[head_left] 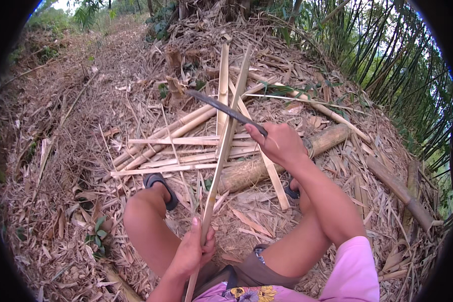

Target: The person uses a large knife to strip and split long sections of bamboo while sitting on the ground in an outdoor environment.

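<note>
The person's left grip (194,247) is pressed together around the lower part of a long bamboo strip (213,195), which slants up and away between the knees. The right grip (281,144) is curled firmly about the handle of a dark-bladed knife (219,105). The blade crosses the strip's upper part, pointing up and left; whether its edge touches the wood, the observer cannot tell. Just beyond the knees, a thick bamboo log (329,142) lies on the litter-covered ground (85,166). Loose split pieces (163,172) lie crisscrossed to its left, near 2 slim poles (186,121). The person sits with knees apart, wearing brown shorts (282,271) and dark sandals (172,197).
</note>
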The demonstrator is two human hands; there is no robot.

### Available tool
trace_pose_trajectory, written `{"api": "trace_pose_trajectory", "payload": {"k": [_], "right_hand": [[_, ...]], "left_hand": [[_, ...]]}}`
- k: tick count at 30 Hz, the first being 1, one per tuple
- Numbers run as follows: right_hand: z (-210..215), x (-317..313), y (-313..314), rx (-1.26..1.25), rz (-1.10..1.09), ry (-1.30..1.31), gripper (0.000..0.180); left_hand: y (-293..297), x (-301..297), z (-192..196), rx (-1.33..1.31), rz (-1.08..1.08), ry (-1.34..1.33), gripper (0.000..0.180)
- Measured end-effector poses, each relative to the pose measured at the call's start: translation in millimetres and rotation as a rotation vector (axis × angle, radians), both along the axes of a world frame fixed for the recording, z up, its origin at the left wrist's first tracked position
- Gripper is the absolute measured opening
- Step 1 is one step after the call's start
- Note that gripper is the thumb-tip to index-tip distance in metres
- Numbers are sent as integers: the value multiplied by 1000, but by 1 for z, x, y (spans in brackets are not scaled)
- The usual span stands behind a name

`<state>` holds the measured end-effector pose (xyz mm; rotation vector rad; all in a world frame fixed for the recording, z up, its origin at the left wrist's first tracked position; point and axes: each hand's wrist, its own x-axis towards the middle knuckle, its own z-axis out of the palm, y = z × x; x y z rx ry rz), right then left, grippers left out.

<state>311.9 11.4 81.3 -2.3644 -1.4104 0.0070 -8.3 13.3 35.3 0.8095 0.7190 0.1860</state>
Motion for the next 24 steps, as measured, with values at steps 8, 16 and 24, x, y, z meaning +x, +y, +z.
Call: {"api": "trace_pose_trajectory", "payload": {"k": [8, 16, 24], "right_hand": [[-23, -112, -34, -3, 436, -132, 69], [-9, -63, -20, 79, 152, -139, 76], [-28, -84, -33, 172, 403, -220, 71]], "left_hand": [[8, 13, -12, 417, 37, 156, 41], [1, 6, 6, 513, 38, 218, 44], [-3, 8, -7, 560, -39, 256, 45]]}}
